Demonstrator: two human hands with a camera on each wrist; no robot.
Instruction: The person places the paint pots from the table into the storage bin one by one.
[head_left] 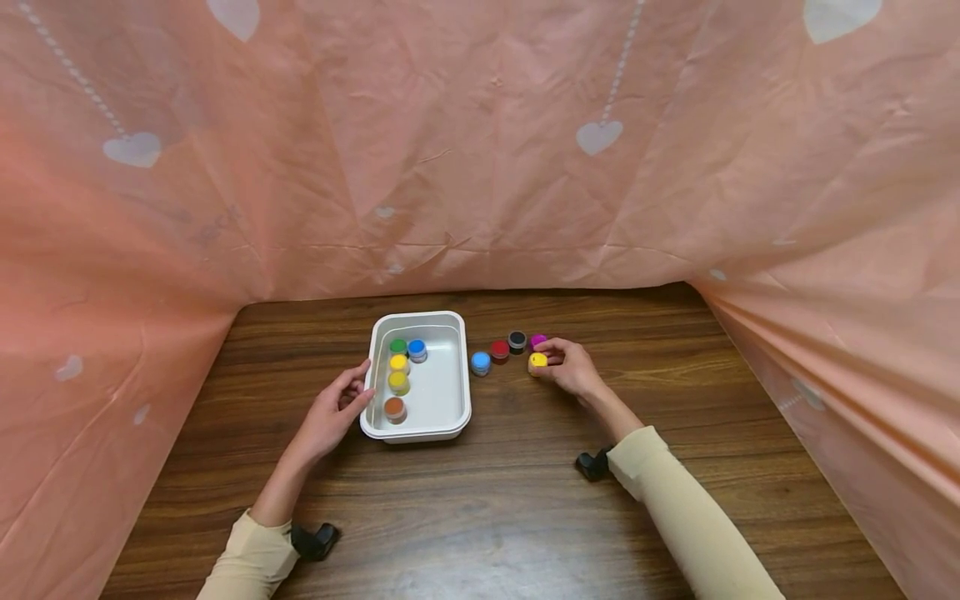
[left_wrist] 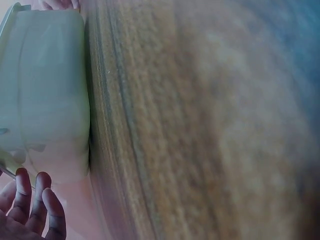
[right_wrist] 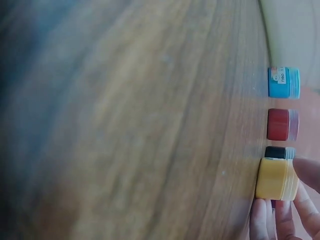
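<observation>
My right hand (head_left: 572,368) pinches a small yellow paint pot (head_left: 537,362) with a clear lid; in the right wrist view, the yellow pot (right_wrist: 272,179) stands upright at the table surface between thumb and fingers. A magenta pot (head_left: 538,341) peeks out behind the fingers. My left hand (head_left: 339,407) holds the left rim of a white tray (head_left: 416,434), thumb and fingertips at the edge. Inside the tray, along its left side, are a green pot (head_left: 398,346), a blue pot (head_left: 417,351), two yellow pots (head_left: 399,382) and an orange-brown pot (head_left: 395,409).
Between tray and right hand stand a light blue pot (head_left: 481,363), a red pot (head_left: 499,351) and a black pot (head_left: 517,340). All rest on a dark wooden table (head_left: 480,517). A pink curtain (head_left: 480,208) with hearts encloses the back and sides.
</observation>
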